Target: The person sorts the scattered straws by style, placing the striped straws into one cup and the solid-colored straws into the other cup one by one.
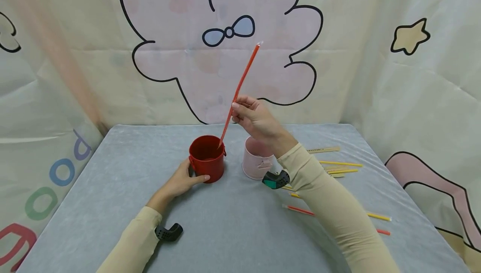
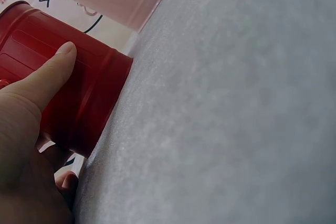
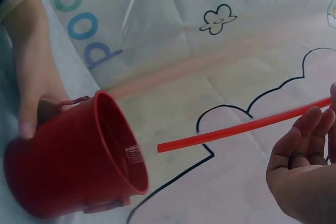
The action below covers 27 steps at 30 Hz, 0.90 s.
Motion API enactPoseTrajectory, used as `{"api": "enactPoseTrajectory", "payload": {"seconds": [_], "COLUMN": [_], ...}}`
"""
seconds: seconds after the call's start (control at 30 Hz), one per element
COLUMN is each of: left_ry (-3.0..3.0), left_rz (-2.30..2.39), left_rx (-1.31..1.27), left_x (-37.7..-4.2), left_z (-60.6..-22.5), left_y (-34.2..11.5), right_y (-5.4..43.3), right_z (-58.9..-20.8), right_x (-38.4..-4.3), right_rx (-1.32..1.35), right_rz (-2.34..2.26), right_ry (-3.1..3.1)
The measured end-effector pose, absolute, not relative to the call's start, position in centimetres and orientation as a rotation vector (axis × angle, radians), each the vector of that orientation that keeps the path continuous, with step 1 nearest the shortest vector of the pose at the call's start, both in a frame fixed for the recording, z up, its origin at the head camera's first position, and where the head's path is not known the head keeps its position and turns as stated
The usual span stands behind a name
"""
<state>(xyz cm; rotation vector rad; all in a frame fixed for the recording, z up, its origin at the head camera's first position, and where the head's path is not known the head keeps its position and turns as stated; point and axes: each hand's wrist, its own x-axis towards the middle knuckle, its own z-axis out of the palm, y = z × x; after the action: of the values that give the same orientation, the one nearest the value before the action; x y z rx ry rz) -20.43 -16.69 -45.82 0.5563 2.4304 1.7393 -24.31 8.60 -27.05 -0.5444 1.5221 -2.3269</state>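
Nearest: beige fabric sleeve (image 1: 349,223). Right hand (image 1: 259,120) pinches slim straight red stick (image 1: 245,74), long axis steeply slanted, top leaning right, lower end pointing down at red metal bucket (image 1: 211,165); left hand (image 1: 183,182) grips bucket.

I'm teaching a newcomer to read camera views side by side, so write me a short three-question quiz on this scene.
1. Which hand holds the red straw?
2. True or false: the straw's lower end is inside the red bucket.
3. Which of these stands on the table near the red bucket?
a) a blue bowl
b) a pink bucket
c) a green bottle

Key:
1. The right hand; the left hand grips the red bucket.
2. False: the head view makes them overlap, but the right wrist view shows a gap between straw and rim.
3. b
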Motion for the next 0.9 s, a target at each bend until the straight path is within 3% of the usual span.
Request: {"api": "enactPoseTrajectory", "payload": {"seconds": [0.43,0.9], "left_ry": [2.436,2.440], "left_rz": [1.744,1.748], "left_rx": [0.553,0.561], "left_x": [-20.5,-20.5], "left_z": [-45.9,-46.0], "left_y": [-16.6,-16.6], "right_y": [5.8,4.5], "right_z": [-30.9,-32.5], "right_x": [-25.5,-25.8], "right_rx": [-0.327,-0.227], "right_rz": [-2.242,-2.147], "right_ry": [1.644,1.764]}}
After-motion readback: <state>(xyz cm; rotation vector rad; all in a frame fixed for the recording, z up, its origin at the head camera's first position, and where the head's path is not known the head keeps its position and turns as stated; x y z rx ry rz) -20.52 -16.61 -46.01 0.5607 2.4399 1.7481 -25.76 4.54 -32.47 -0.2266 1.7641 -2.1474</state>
